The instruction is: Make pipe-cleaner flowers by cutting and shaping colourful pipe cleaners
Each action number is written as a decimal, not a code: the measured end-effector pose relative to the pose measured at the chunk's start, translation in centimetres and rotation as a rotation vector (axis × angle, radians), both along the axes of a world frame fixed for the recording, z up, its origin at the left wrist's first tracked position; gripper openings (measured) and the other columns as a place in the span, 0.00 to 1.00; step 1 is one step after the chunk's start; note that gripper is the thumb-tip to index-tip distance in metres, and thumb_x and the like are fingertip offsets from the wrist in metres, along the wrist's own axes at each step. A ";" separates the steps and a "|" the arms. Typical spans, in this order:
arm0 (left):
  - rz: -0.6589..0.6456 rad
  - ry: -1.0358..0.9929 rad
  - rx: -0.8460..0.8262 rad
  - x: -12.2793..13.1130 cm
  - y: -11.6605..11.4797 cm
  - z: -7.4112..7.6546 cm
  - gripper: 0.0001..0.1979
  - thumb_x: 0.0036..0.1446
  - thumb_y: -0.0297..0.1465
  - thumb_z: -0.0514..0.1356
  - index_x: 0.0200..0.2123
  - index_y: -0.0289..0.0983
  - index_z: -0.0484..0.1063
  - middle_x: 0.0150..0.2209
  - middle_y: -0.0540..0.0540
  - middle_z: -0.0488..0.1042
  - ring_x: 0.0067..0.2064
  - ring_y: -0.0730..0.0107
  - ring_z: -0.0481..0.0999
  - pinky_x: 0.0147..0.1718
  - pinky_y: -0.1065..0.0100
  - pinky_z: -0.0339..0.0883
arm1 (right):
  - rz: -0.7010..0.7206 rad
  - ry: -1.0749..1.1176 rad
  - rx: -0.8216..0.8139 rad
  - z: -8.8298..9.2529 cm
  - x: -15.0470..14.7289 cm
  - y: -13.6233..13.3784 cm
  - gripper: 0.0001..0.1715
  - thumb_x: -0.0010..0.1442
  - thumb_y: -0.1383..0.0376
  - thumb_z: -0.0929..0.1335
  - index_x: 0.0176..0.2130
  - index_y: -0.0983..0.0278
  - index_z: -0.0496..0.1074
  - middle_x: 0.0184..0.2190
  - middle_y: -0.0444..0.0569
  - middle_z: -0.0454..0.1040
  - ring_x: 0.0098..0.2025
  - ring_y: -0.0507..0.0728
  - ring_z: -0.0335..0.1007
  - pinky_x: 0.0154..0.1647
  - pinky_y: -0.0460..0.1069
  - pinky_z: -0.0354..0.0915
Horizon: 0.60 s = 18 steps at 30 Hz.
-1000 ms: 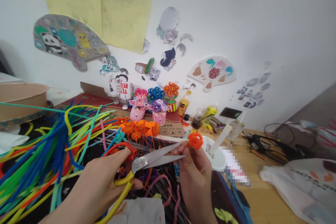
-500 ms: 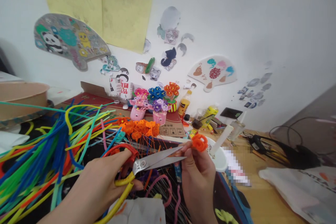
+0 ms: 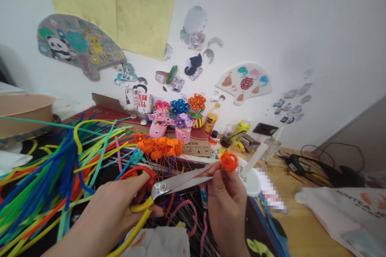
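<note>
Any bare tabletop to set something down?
Bare wood shows on the right, between the white bag and the blue-edged dark surface. Crowded: left, heaped fuzzy stems; centre, orange flowers beyond the scissors.

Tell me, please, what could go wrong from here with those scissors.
The scissors, held in the left hand, have their blade tips right by the thumb and fingers of the right hand, so a slip could nick them. The right hand grips the orange flower loosely or firmly, I cannot tell; a loose pinch might let it twist.
</note>
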<state>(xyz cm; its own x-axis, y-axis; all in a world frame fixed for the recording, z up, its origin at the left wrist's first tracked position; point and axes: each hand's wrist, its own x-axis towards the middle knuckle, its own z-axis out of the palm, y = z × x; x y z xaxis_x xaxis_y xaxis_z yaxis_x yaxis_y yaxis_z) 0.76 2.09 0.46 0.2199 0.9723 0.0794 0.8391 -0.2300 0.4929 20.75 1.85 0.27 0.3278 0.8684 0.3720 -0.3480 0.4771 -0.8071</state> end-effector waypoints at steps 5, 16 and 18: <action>-0.002 0.012 -0.038 0.1 -0.2 0.4 0.15 0.49 0.45 0.63 0.25 0.43 0.65 0.21 0.55 0.69 0.24 0.68 0.67 0.25 0.72 0.52 | 0.027 0.008 0.004 -0.1 0.1 -0.1 0.08 0.59 0.60 0.73 0.31 0.61 0.78 0.27 0.46 0.73 0.30 0.53 0.67 0.29 0.46 0.63; -0.019 0.051 -0.075 -0.1 0.0 0.2 0.15 0.51 0.47 0.61 0.26 0.42 0.65 0.23 0.53 0.71 0.26 0.66 0.68 0.25 0.70 0.54 | -0.011 0.003 -0.013 0.0 -0.2 0.0 0.09 0.57 0.58 0.74 0.30 0.60 0.78 0.27 0.44 0.72 0.26 0.51 0.64 0.25 0.45 0.61; -0.017 0.074 -0.100 -0.1 -0.1 0.4 0.13 0.52 0.45 0.60 0.27 0.42 0.66 0.24 0.52 0.73 0.26 0.65 0.68 0.26 0.70 0.56 | -0.024 0.020 -0.036 -0.1 -0.2 0.0 0.09 0.56 0.57 0.75 0.31 0.59 0.79 0.28 0.44 0.73 0.28 0.51 0.64 0.27 0.45 0.61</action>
